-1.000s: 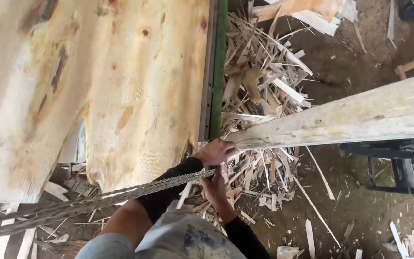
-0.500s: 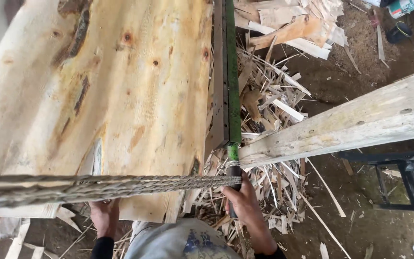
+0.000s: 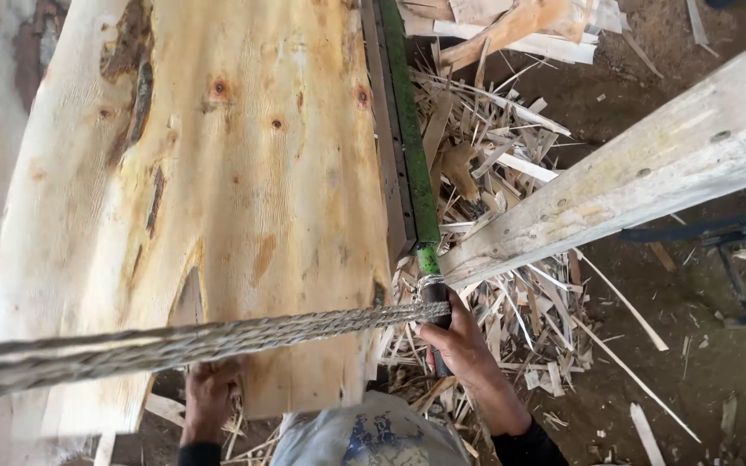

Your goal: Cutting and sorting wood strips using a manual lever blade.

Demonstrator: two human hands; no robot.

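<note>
Head view. Right hand [image 3: 464, 345] is wrapped around the dark lower end of a green bar [image 3: 414, 164]. The bar's long axis runs up the frame, away from the person, tilted slightly left at the top, along the right edge of a wide pale wood slab [image 3: 209, 198]. Left hand [image 3: 209, 397] grips the slab's near end, fingers curled on the wood. A twisted rope [image 3: 183, 345] stretches from the left edge to the bar's grip. A long plank [image 3: 649, 164] slants up to the right over scrap splinters [image 3: 511, 216].
</note>
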